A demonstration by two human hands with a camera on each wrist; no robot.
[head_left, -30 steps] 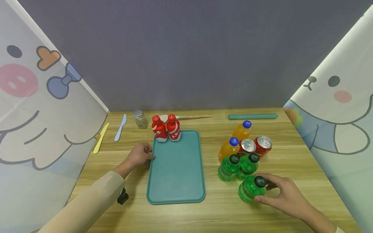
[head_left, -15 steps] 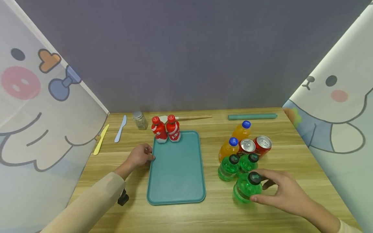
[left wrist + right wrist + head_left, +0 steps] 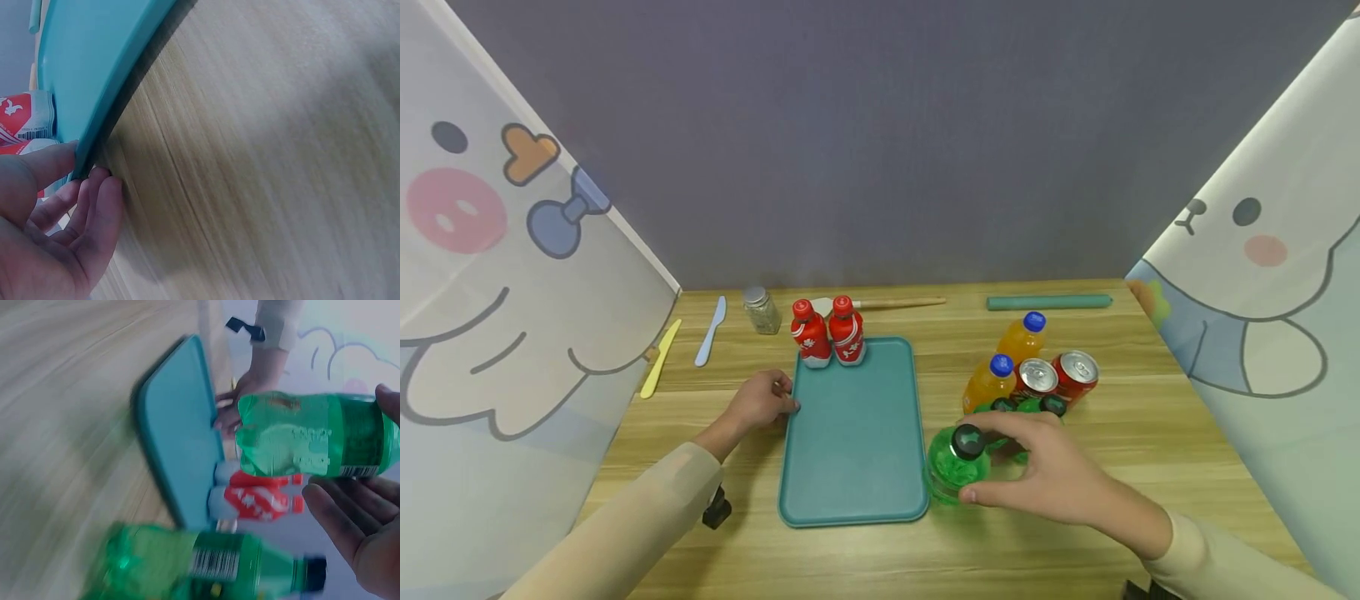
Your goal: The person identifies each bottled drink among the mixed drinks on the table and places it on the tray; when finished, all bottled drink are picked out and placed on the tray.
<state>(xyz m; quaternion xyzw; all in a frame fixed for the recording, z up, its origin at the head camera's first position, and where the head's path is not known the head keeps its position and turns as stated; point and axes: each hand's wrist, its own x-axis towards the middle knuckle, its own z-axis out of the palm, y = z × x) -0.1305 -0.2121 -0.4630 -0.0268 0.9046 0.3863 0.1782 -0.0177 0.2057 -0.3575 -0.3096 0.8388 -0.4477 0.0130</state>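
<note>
My left hand [image 3: 758, 403] pinches the left rim of a teal tray [image 3: 853, 433]; in the left wrist view its thumb [image 3: 53, 164] lies over the rim and the fingers curl beneath. Between thumb and fingers, my right hand [image 3: 1048, 467] holds a green soda bottle [image 3: 947, 467] with a black cap at the tray's right edge. The right wrist view shows this bottle's base [image 3: 250, 434] raised off the table. Two red-and-white bottles [image 3: 848, 335] stand at the tray's far left corner. Behind the right hand, two more green bottles [image 3: 187, 562] are partly hidden in the head view.
Two orange drink bottles [image 3: 988, 387] and two red cans [image 3: 1077, 372] cluster right of the tray. Along the back lie a wooden-handled utensil [image 3: 898, 302] and a green rod [image 3: 1048, 302]. A glass jar [image 3: 763, 312], a blue knife [image 3: 710, 333] and a yellow knife [image 3: 661, 358] are at left.
My right hand has carried the green soda bottle leftward, from in front of the other green bottles to the tray's right edge. The left hand and tray stay in place.
</note>
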